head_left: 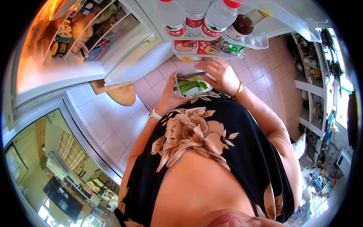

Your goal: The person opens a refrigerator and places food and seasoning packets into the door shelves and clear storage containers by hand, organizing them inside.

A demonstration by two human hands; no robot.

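Head view shows the open door of a fridge point(132, 62), its racks loaded with goods just beyond the person's two hands. Three clear bottles with red labels stand in the upper rack point(257, 42): one at left point(171, 15), one in the middle point(196, 17) and one tilted at right point(221, 17). White Chinese characters run across the red, with a small green and white scene above them; the right label seems to end in 山泉. Beside them leans a dark-filled bottle point(243, 27) with a yellow cap and a pale label too small to read. Below, red packs point(206, 46) carry bold white characters and a food photo, the wording too blurred to make out.

A clear plastic box point(197, 93), squarish with rounded corners, is held up in front of the person's belly, below the door racks. Through it show long green stalks point(194, 84), glossy and bright at the front, with paler, whitish pieces around them. The left hand point(171, 96), with a white watch at the wrist, is partly closed and grips the box's left side and lower edge. The right hand point(220, 75), with a gold bracelet, curves half open over the box's right and far edge; whether it grips firmly I cannot tell.
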